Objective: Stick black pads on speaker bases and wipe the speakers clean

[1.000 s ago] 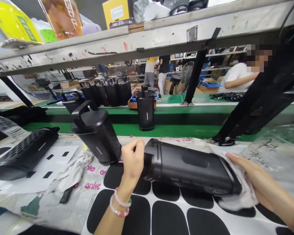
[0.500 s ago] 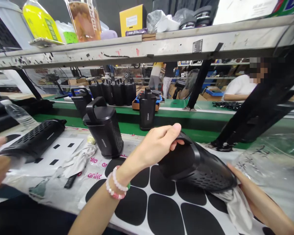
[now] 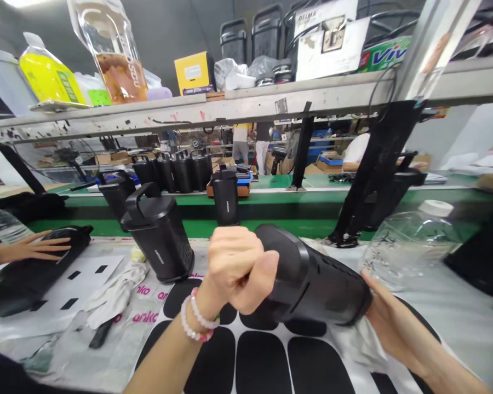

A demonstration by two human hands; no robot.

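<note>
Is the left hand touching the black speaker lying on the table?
Touching. The head view shows the left hand closed around the near end of the black speaker, fingers wrapped over it with no gap.

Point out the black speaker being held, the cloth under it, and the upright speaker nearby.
Held speaker (image 3: 320, 279), head view, perforated side.
Cloth (image 3: 355, 342), head view, crumpled middle.
Upright speaker (image 3: 160, 241), head view, front of body.

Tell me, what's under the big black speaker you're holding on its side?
Under the black speaker lies a white sheet with black rounded patches, and a white cloth bunches beneath its far end by the right hand. The left hand covers the near end, hiding what's there.
</note>
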